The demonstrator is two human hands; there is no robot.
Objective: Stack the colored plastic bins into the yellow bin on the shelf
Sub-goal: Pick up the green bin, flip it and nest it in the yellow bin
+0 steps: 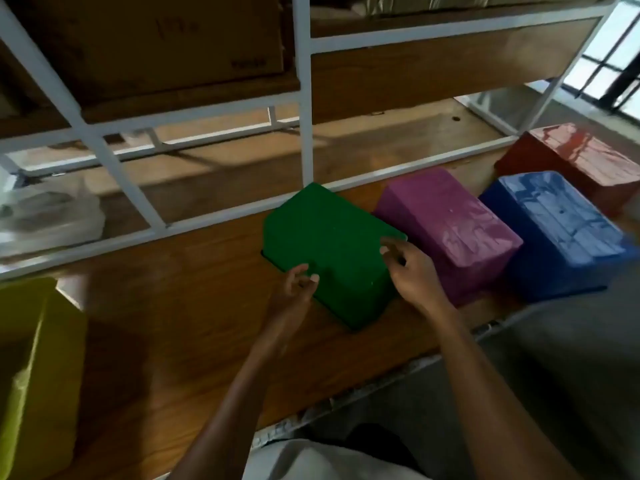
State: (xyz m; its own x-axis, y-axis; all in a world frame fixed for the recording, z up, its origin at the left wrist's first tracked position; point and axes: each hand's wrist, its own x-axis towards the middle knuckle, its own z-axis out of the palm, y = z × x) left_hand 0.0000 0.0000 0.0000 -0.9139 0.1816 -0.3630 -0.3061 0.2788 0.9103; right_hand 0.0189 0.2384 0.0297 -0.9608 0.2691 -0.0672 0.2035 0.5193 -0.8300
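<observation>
Head view looks down on both hands closing in on the green bin [329, 251], which sits upside down on the wooden shelf [194, 306], bottom facing up. The left hand [294, 289] is at its near-left side, grip spread loose with the fingertips just touching or nearly touching the wall; honestly hard to tell which. The right hand [412, 271] is on the near-right corner, grip also spread, fingers curled over the top edge but not clamped yet. Makes sense to take it from two sides, since a flipped bin gives you no rim to hook from above. Right of the right grip, the purple bin [446, 230] sits just beside the green one, then the blue bin [557, 233], then the red bin [585, 164] farther back, all upside down too. The yellow bin [31, 375] is well off to the left of the left grip, open side up, so it's the receiver. My guess is green gets lifted, flipped upright and carried left into it. Nothing looks stacked so far.
</observation>
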